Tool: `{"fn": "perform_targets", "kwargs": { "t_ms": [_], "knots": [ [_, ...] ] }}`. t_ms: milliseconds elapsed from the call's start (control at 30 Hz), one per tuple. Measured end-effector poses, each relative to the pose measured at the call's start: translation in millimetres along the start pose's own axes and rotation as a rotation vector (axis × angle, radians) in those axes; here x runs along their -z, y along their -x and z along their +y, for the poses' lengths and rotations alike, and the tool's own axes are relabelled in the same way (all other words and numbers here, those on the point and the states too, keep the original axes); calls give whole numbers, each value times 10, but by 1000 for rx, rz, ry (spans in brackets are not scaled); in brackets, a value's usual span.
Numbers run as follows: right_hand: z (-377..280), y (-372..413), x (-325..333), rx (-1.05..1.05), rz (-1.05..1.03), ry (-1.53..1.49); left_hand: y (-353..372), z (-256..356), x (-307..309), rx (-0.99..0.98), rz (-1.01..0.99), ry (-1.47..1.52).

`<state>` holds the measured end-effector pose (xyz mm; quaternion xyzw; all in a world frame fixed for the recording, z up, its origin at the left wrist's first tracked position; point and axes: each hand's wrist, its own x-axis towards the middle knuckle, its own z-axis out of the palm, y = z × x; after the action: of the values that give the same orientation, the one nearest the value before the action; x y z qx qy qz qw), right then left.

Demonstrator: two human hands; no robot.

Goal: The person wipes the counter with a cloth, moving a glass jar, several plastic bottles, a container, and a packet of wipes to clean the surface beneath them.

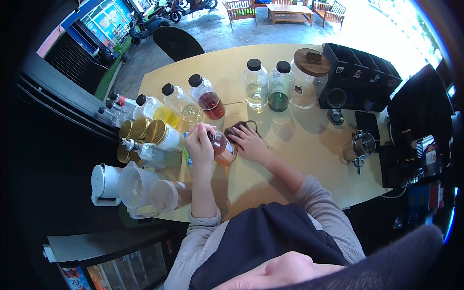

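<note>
My left hand [199, 146] is closed around the black-capped top of a clear bottle [224, 151] with amber liquid and a label. The bottle leans to one side over the wooden table [299, 140]. Just to its right, my right hand [249, 143] lies with fingers spread over a dark cloth [233, 131], pressing it on the tabletop. Beyond the hands stands a bottle of red liquid [211, 105]. A bottle of pale liquid [191, 113] and one of yellow liquid [166, 116] stand to its left.
At the back are a clear-liquid bottle [256, 92], a green-liquid bottle [279, 96] and a wood-lidded jar [303, 89]. A black organizer [355, 72] and metal jigger-like cups [362, 144] are on the right. Gold-lidded jars [158, 132] and pitchers [135, 182] crowd the left.
</note>
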<state>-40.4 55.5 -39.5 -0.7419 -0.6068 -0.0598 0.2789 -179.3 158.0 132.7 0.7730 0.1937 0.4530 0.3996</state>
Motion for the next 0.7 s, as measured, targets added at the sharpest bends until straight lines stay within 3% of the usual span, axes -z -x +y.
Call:
{"fn": "perform_targets", "kwargs": {
  "t_ms": [100,167,200,267,467,700],
  "knots": [
    [-133,224,544,-33,-139,48,45,48,74,14,-7,16],
    [-129,270,860,-175,-394,-60,77,32,107,-13,15,41],
    [-56,319,834,-173,-400,-59,93,17,117,-44,33,65],
    [95,420,672,109,-73,101,120,-19,125,-55,33,75],
    [105,16,169,189,-160,-102,123,38,128,-27,16,74],
    [-11,-384,-161,63,-129,-107,124,69,134,-38,22,70]
  ]
}}
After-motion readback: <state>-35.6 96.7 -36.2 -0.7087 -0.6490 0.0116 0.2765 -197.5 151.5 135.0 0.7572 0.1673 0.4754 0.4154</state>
